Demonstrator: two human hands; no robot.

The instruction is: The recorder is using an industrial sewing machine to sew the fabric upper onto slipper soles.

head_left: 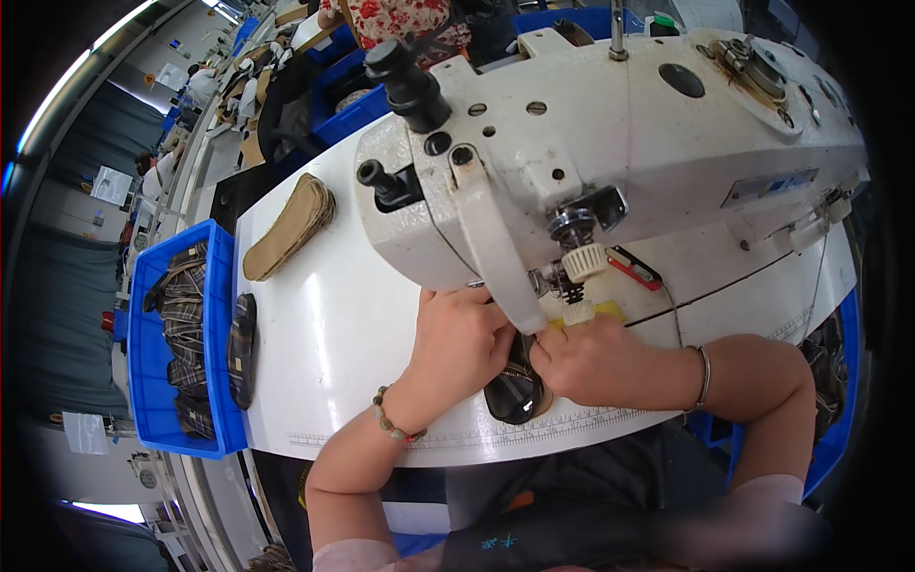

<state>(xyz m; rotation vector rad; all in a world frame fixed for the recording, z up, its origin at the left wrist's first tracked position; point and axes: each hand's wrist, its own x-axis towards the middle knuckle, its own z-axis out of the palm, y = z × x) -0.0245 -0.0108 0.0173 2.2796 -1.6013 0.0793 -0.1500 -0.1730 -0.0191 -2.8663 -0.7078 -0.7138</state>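
Note:
Below the head of a white sewing machine (591,143), a dark shoe upper (511,396) with a shiny black end and a tan layer along one edge lies on the white table. My left hand (459,336) curls its fingers against the upper's far left side, with the fingertips partly hidden by the machine's lever. On the right side, my right hand (593,364) is closed on the upper near the presser area. The needle and the stitching spot are hidden behind the machine parts and my fingers.
A stack of tan insoles (291,229) lies at the table's far left. Next to a blue crate (233,400) of plaid shoe pieces rests one dark shoe piece (243,351). A red-and-black tool (636,268) lies under the machine arm. Another blue crate (843,381) stands at right.

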